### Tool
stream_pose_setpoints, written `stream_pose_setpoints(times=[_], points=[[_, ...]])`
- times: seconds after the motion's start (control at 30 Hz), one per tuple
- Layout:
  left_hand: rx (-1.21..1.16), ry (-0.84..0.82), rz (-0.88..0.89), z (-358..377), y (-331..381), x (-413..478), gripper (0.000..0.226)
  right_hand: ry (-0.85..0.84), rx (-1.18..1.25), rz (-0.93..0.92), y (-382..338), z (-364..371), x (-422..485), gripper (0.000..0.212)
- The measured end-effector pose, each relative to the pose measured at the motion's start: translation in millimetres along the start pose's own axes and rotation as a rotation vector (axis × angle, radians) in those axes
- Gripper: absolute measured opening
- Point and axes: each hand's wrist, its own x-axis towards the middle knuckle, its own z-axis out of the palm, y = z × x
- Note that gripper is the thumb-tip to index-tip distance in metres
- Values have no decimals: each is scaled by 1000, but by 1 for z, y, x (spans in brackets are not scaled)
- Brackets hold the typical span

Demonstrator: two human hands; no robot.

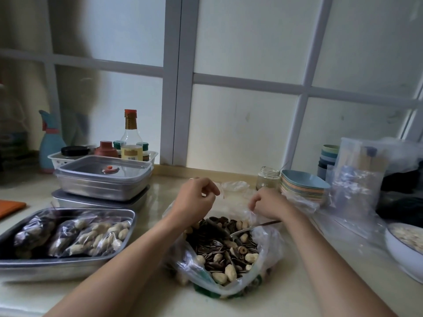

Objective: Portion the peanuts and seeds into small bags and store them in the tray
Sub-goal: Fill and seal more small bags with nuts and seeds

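With left hand (196, 197) and right hand (267, 204) each pinching an edge of the small bag (238, 205) just behind the big bag (269, 247) of peanuts and seeds, best pull its mouth wide and low before scooping with the spoon (251, 227) lying in the big bag, the tray (57, 263) waiting left of it.

Bare forearms (128, 259); bare left hand (196, 199), right hand (268, 205).
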Motion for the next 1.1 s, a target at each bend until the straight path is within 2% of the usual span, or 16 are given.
stream_pose_setpoints(times=[0.13,0.23,0.3,0.4,0.5,0.57,0.67,0.77,0.83,0.9,1.0,1.1], points=[[-2,-7,5,-1,2,-1,23,245,194,-81,6,0,5,31],[-8,6,-1,0,1,0,22,350,371,-141,7,2,8,24],[-44,31,-24,-1,0,0,19,380,579,-171,3,2,7,15],[-194,33,-116,-3,0,-1,19,224,1007,-206,-9,-2,0,12],[-368,-60,-165,-4,1,-1,32,-14,1220,-274,-21,-6,-11,10],[-520,-125,-155,-3,4,-2,32,-147,1306,-318,-28,-5,-16,8],[-693,-59,-138,-5,8,-2,26,-196,1200,-377,-36,1,-19,11],[-772,88,-212,-10,6,1,45,-103,971,-389,-40,4,-17,15],[-704,163,-203,-12,5,1,59,-20,883,-374,-42,5,-17,20],[-540,199,-119,-11,4,-1,65,82,885,-374,-44,4,-17,23],[-314,216,2,-10,7,-5,70,222,952,-451,-45,-1,-20,15],[-225,158,81,-6,10,-5,77,186,916,-563,-45,-3,-22,16]])
